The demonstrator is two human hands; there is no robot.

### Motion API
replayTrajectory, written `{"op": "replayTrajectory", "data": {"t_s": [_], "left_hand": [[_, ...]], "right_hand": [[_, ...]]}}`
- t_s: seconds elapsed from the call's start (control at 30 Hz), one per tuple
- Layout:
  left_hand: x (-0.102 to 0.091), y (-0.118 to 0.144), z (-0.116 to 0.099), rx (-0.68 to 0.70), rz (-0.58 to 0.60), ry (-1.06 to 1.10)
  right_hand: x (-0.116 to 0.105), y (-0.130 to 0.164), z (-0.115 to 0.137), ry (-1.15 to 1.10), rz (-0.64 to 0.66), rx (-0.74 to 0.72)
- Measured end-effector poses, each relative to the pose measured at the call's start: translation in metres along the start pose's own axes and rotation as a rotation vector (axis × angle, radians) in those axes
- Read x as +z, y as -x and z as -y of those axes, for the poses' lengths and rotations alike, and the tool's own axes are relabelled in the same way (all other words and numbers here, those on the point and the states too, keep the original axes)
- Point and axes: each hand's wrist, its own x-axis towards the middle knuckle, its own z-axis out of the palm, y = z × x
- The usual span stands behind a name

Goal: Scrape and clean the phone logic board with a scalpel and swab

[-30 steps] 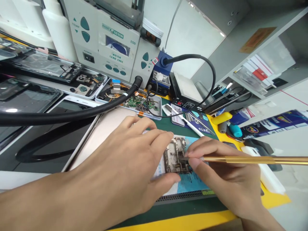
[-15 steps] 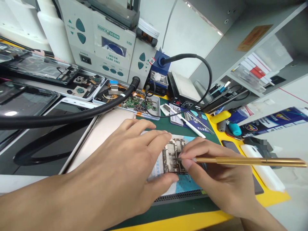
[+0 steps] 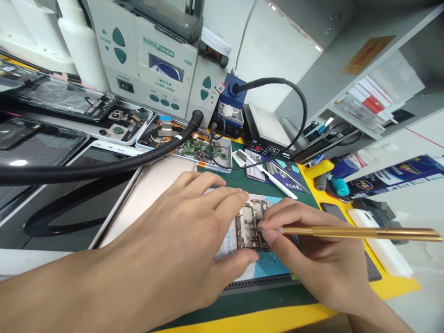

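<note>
Item 1. Small bare phone circuit board with metal shield cans (image 3: 250, 225): laid flat on a pale blue printed work mat (image 3: 268, 263) near the front edge of the desk (image 3: 263, 319), between the two hands, so that its upper face is open to the tool.

Item 2. Left hand (image 3: 183, 240): fingers spread and laid flat, fingertips (image 3: 239, 200) resting at the board's left edge and the thumb tip at its near edge; the board is judged to be steadied against sliding by this pressure.

Item 3. Right hand (image 3: 312, 259): thumb and forefinger pinched on the front end of a long thin gold-coloured metal tool (image 3: 357, 232). The tool is held low and nearly level, its shaft running off to the right, its dark tip set on the middle of the board; a grip this close to the tip is judged to favour fine control.

Item 4. Shallow white tray of loose green board scraps and flex parts (image 3: 203, 150): placed behind the board, within reach.

Item 5. Grey-white hot-air rework station with teal buttons (image 3: 156, 55): stood at the back of the desk; its thick black hose (image 3: 104, 169) is led leftward across opened phone frames.

Item 6. White plastic pry stick (image 3: 268, 176): laid on the green mat, just behind the board.
</note>
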Motion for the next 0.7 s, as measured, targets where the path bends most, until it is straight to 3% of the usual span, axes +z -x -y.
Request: {"op": "replayTrajectory", "data": {"t_s": [0.4,0.6,0.7], "left_hand": [[0.0015,0.0013,0.0006,0.017,-0.017,0.002],[0.0010,0.0027,0.0025,0.031,-0.012,-0.009],[-0.0005,0.0033,0.0025,0.055,-0.018,0.011]], "right_hand": [[-0.0007,0.0006,-0.0012,-0.027,0.005,0.017],[-0.0023,-0.0006,-0.0015,-0.095,-0.047,0.106],[-0.0052,-0.0033,-0.0040,-0.252,-0.070,0.240]]}}
